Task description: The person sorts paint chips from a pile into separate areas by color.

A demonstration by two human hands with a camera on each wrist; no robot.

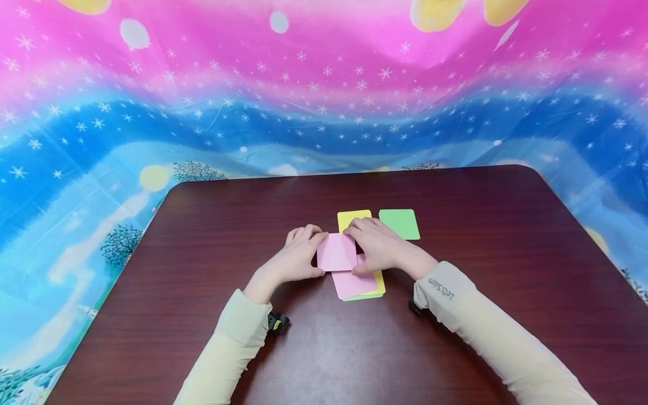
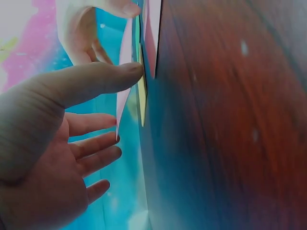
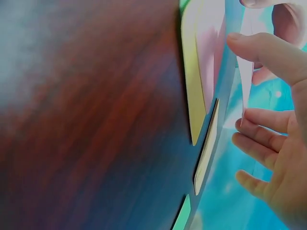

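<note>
A square pink card (image 1: 336,253) is held above the table between both hands. My left hand (image 1: 293,257) pinches its left side, thumb at the near corner and fingers toward the far corner. On the opposite side, my right hand (image 1: 377,246) pinches the card the same way. The wrist views show this pink card (image 2: 123,100) raised off the tabletop, slightly bowed. Beneath and nearer me lies a loose pile with another pink card (image 1: 351,285) on top, and yellow and green edges poking out. The right hand partly covers that pile.
Just beyond the hands lies a yellow card (image 1: 352,216), partly covered by the right hand. A green card (image 1: 400,224) lies to its right. The dark wooden table (image 1: 202,242) has rounded far corners, with a patterned pink and blue cloth (image 1: 324,112) hanging behind it.
</note>
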